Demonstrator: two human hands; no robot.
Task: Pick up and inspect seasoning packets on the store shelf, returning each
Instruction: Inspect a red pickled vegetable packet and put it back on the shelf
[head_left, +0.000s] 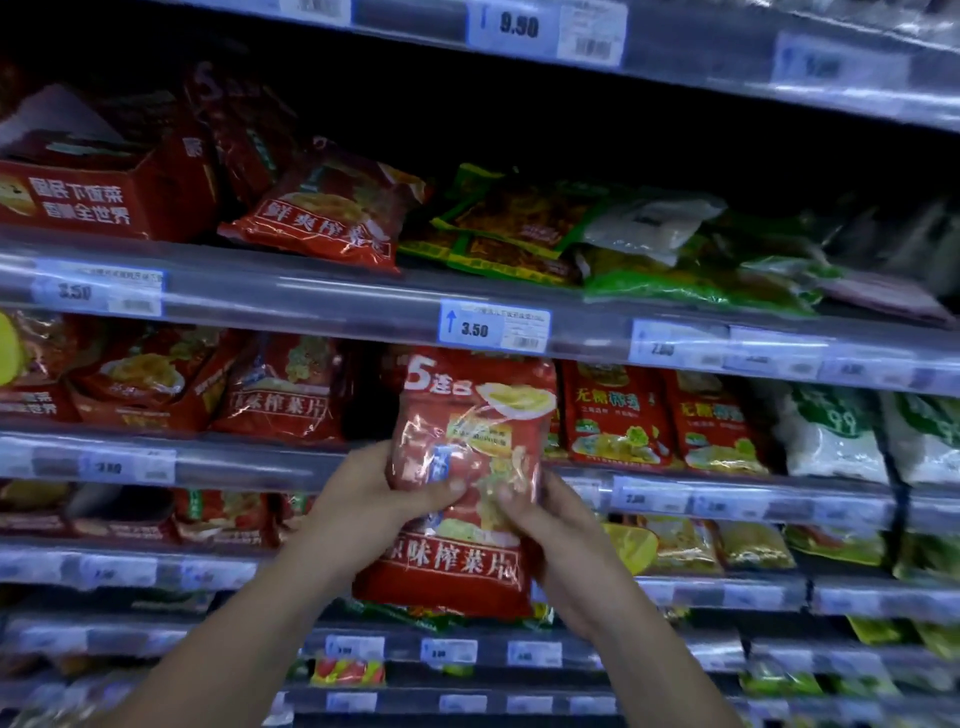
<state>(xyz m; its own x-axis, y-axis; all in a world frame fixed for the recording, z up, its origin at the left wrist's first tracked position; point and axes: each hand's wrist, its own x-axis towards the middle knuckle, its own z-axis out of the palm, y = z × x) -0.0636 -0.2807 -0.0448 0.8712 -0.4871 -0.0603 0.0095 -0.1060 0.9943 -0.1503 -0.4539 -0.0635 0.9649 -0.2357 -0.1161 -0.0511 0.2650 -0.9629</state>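
Observation:
A large red multipack packet (467, 447) with white Chinese lettering and a "5" at its top stands upright in front of the shelves, held in both hands. My left hand (363, 499) grips its left edge, thumb across the front. My right hand (556, 525) grips its right edge, thumb on the front and fingers hidden behind. The packet's front faces me, and its top reaches the 3.50 price tag (493, 327).
Shelf rails (260, 291) with price tags run across at several heights. Red packets (322, 218) and a red carton (98, 192) lie on the upper left, green packets (675, 270) on the upper right. More red packets (618, 421) and white bags (831, 436) stand right of the held one.

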